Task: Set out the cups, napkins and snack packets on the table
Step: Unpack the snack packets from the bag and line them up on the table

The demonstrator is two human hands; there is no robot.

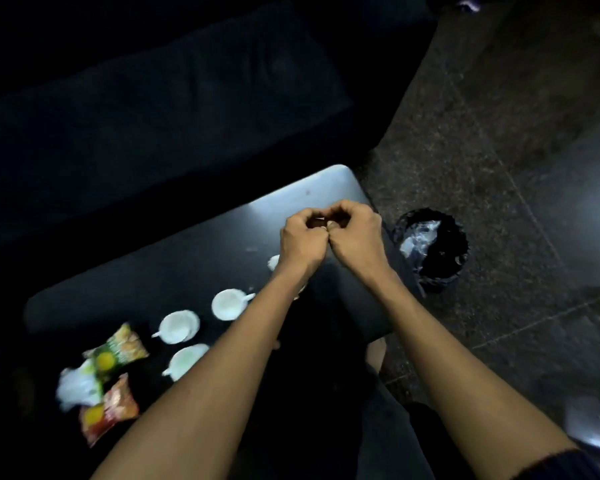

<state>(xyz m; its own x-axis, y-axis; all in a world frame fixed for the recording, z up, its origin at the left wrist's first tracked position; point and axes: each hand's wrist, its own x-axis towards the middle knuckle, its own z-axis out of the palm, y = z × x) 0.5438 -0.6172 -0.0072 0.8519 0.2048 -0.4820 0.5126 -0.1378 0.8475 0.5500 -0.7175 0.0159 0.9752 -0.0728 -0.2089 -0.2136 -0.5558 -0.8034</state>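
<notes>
Both arms are reaching forward over the dark worktop [187, 251], the left hand [303, 237] and right hand [355, 233] curling together, fingertips touching around something small I cannot identify. White cups [227, 304] and snack packets [118, 348] are lying on the worktop's left part.

The room is dim. A dark sofa [174, 109] fills the upper left, just behind a low black table [194, 244] with rounded corners whose far end catches a pale sheen of light. To the right lies a dark speckled stone floor [482, 140] with thin joint lines, and a black-lined bin [430, 249] stands on it just beside the table.
</notes>
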